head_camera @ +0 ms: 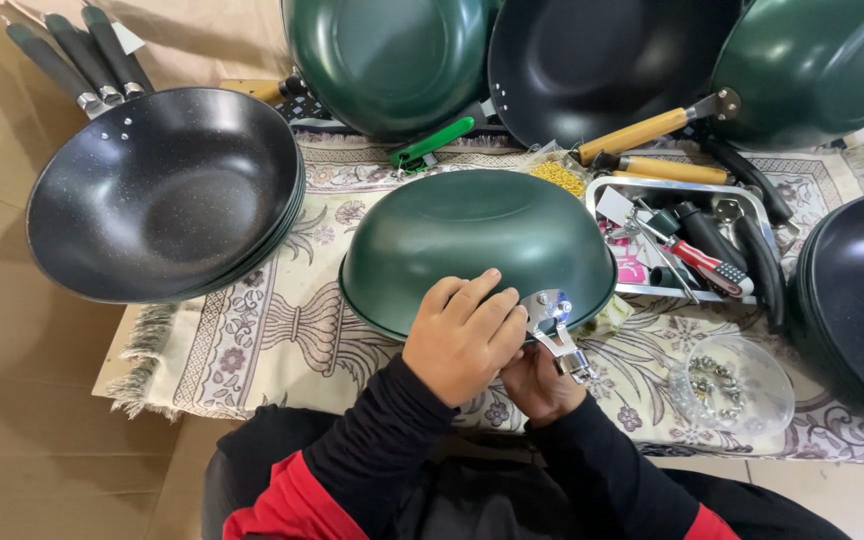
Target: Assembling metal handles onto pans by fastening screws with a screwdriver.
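Observation:
A dark green wok [472,235] lies upside down on a patterned mat [262,335] in front of me. A shiny metal handle bracket [555,325] sits on its near rim. My left hand [464,335] presses flat on the wok's near side beside the bracket. My right hand [540,382] is below the rim, fingers curled around the bracket's lower end; it is partly hidden by the left hand.
A stack of black woks [162,190] with dark handles lies at left. More woks [592,60] lean at the back and another at right [862,300]. A metal tray [687,240] holds screwdrivers and handles. A clear bowl [732,385] holds small metal fasteners.

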